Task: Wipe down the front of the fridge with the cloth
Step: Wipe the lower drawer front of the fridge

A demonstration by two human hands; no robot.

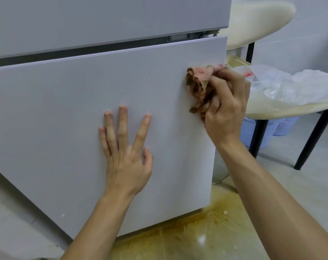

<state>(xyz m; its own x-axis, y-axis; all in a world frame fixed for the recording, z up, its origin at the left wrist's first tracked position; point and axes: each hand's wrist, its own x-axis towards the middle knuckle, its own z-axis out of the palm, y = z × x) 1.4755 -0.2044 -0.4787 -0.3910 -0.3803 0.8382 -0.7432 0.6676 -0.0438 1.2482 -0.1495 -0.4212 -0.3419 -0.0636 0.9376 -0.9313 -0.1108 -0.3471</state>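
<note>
My right hand (225, 109) grips the cloth (198, 85) against the fridge (65, 113); my left hand (127, 152) presses flat, fingers spread.

Domestic kitchen or dining corner. Indicated by white two-door fridge (84, 109), upper and lower doors parted by a dark gap, with screwed hinge bracket (180, 37) at the right end. Just beside it, round cream-topped table (294, 109) on black legs (313, 139), carrying crumpled plastic bags (290, 85). Second cream round top (256, 21) behind. Under the table, pale blue perforated baskets (285, 125). Walls (300, 49) faced with large pale tiles. Floor (300, 166) glossy and pale, marked by brown-yellow staining (206, 228) at the fridge's foot.
</note>
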